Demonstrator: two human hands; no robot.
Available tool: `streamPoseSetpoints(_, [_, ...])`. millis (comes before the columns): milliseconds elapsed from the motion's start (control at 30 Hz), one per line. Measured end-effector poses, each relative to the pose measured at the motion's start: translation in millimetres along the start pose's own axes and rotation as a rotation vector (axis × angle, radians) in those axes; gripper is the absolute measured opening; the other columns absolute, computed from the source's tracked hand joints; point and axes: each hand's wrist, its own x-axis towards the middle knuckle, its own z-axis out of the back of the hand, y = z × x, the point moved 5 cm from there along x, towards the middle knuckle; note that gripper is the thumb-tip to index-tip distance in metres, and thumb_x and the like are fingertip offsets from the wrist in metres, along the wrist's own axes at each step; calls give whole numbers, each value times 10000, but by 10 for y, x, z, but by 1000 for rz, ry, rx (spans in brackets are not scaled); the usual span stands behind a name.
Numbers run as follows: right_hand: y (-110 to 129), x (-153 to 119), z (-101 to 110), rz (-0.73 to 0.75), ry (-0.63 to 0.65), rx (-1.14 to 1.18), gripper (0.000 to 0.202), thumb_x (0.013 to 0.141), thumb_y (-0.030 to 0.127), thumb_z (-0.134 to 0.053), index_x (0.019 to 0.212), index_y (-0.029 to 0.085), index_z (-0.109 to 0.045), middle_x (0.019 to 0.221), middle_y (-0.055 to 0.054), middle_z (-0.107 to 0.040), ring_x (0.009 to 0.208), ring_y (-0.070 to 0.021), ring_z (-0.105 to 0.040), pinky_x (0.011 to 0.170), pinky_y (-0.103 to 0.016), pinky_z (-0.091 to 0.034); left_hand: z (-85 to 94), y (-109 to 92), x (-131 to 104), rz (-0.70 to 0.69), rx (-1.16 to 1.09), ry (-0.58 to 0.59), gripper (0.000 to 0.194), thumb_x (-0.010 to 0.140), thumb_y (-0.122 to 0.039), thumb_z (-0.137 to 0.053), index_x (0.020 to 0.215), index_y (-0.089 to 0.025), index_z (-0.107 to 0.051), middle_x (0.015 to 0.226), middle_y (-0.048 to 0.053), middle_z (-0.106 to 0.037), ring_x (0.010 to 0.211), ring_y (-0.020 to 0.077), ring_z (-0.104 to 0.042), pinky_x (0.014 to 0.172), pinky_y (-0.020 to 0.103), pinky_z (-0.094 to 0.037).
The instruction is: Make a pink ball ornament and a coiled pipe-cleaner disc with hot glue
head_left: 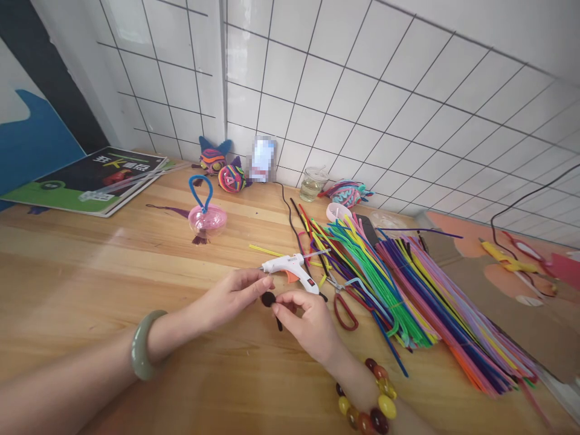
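My right hand (306, 317) pinches a small black coil of pipe cleaner (268, 298) between thumb and fingertips. A short black end hangs below it. Just above and left of the coil is my left hand (242, 293), its thumb and fingers drawn together; what lies between them, if anything, is hidden. A white hot glue gun (290, 266) with an orange trigger lies right behind my hands, its nozzle close to my left fingertips. To its right, scissors (345, 305) with red handles rest against the pipe cleaners.
Bundles of colourful pipe cleaners (385, 278) spread across the right. A pink clear-domed ornament (207, 219) with a blue loop stands at left. Along the wall are yarn-wrapped figures (232, 176), a phone (263, 160) and a glass jar (312, 184). A yellow glue gun (507, 258) lies far right.
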Motion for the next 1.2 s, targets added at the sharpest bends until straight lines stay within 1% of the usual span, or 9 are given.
streamPoseSetpoints(67, [6,0,4,9,1,6,122,713,209,-544,633,175,-630,562,0,-604,516,-114,-521,488,-212,-428,-21,15,17,-26,-33,37,270,821,-364,-458,839,-142,-611,732,11,-590,683,129,-516,636,227,-411])
streamPoseSetpoints(133, [10,-1,7,10,4,-2,131,714,209,-541,621,174,-627,548,4,-595,512,-113,-517,493,-212,-424,-39,27,27,-32,-45,71,222,804,-324,-486,829,-141,-611,784,26,-622,720,142,-543,663,240,-422])
streamPoseSetpoints(233, [13,-5,5,18,6,-38,133,712,204,-542,619,169,-631,551,0,-597,514,-112,-508,501,-214,-415,-34,14,22,-21,7,91,188,795,-285,-488,815,-144,-610,765,22,-634,695,138,-554,632,232,-424])
streamPoseSetpoints(367, [-6,-14,-18,53,7,-95,123,707,199,-553,634,166,-646,555,-6,-606,513,-113,-500,497,-216,-404,6,-45,-3,-24,148,104,162,781,-249,-492,766,-155,-622,694,-1,-629,630,120,-534,570,207,-399])
streamPoseSetpoints(500, [-34,-22,-53,89,18,-83,114,705,190,-553,660,173,-657,577,-5,-618,516,-110,-511,487,-205,-413,24,-71,-22,-54,238,151,180,784,-239,-475,762,-162,-636,675,-8,-613,605,110,-509,539,196,-375])
streamPoseSetpoints(567, [-37,-21,-59,91,25,-80,114,706,190,-556,663,172,-660,576,-4,-618,513,-108,-512,479,-199,-412,31,-72,-23,-71,255,152,185,785,-236,-469,762,-161,-636,670,-7,-602,596,106,-494,531,193,-366])
streamPoseSetpoints(800, [-29,-1,-29,63,36,-78,124,728,226,-567,695,178,-677,572,2,-618,507,-107,-504,481,-205,-398,47,-78,-3,-105,241,110,165,780,-230,-472,760,-159,-619,653,-11,-580,573,97,-475,519,188,-361])
streamPoseSetpoints(967, [-36,1,-31,46,56,-69,140,745,236,-556,717,165,-674,591,-6,-622,513,-105,-501,490,-208,-395,49,-61,1,-83,226,113,166,781,-233,-475,767,-153,-620,666,-6,-597,581,101,-485,532,193,-367])
streamPoseSetpoints(1200, [13,4,-10,49,35,-42,136,731,212,-550,655,166,-652,573,-3,-606,518,-105,-496,500,-208,-396,40,-13,27,-49,91,124,174,794,-263,-490,784,-150,-621,702,2,-621,624,112,-514,571,202,-388])
